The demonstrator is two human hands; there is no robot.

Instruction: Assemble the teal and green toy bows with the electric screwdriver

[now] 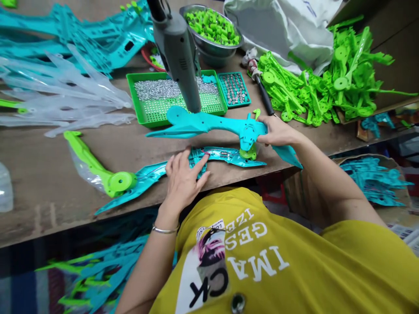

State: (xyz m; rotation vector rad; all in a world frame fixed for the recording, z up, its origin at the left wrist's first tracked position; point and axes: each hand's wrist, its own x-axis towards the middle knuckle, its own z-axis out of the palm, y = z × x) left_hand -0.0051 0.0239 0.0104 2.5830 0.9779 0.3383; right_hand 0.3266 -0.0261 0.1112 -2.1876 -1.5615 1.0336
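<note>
A long teal shell half (150, 172) lies along the table's front edge, with wires and small parts inside it. A green arm with a round hub (121, 181) is joined to its left end. My left hand (185, 179) rests on the middle of this shell, fingers spread. My right hand (278, 131) is closed on the right end of a second teal shell (209, 122), held just above and behind the first one. Beneath that right end shows a green round part (249, 152). The fingertips of my right hand are partly hidden behind the shell.
A grey power screwdriver (183, 61) hangs over a green tray (135, 107) of screws. Beside it are a small tray (234, 89), a metal bowl (212, 48), a black-handled tool (264, 96) and piled green parts (310, 87). Translucent pieces (81, 96) and teal shells (78, 39) lie left.
</note>
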